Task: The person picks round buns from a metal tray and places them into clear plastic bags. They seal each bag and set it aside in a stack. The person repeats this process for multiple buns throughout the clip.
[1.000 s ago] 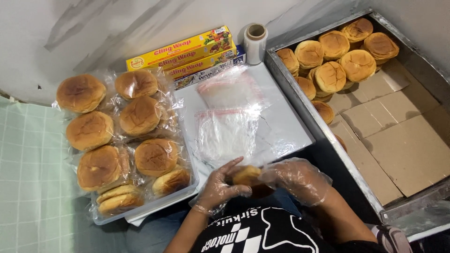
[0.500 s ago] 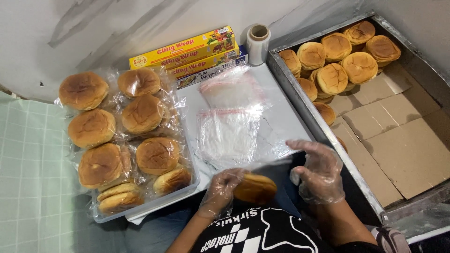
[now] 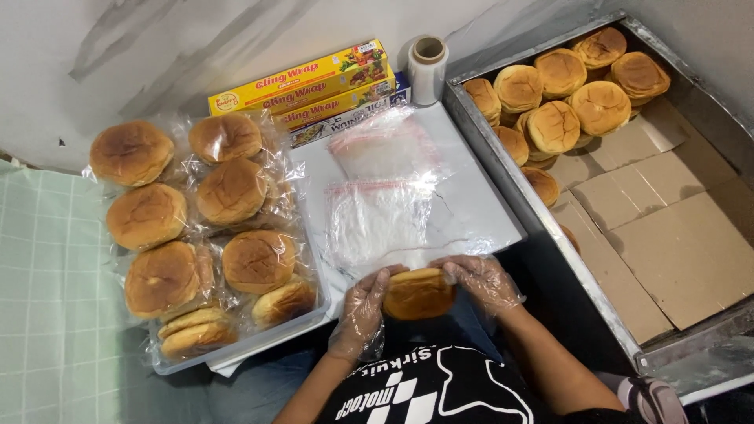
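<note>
Just below the white board (image 3: 471, 204), both gloved hands are gripping one bare bun (image 3: 419, 293): the left hand (image 3: 363, 308) is closing on its left side and the right hand (image 3: 481, 280) on its right. Clear zip bags (image 3: 377, 212) are lying on the board, just above the bun. Left of the board, bagged buns (image 3: 228, 188) are filling a tray (image 3: 236, 353). Right of the board, a metal bin (image 3: 503, 165) is holding more bare buns (image 3: 554, 126) on cardboard. Behind the board, wrap boxes (image 3: 302, 82) and a film roll (image 3: 428, 59) are standing by the wall.

Bagged buns (image 3: 196, 235) crowd left — metal tray (image 3: 503, 165) walls right — bags (image 3: 385, 212) ahead
</note>
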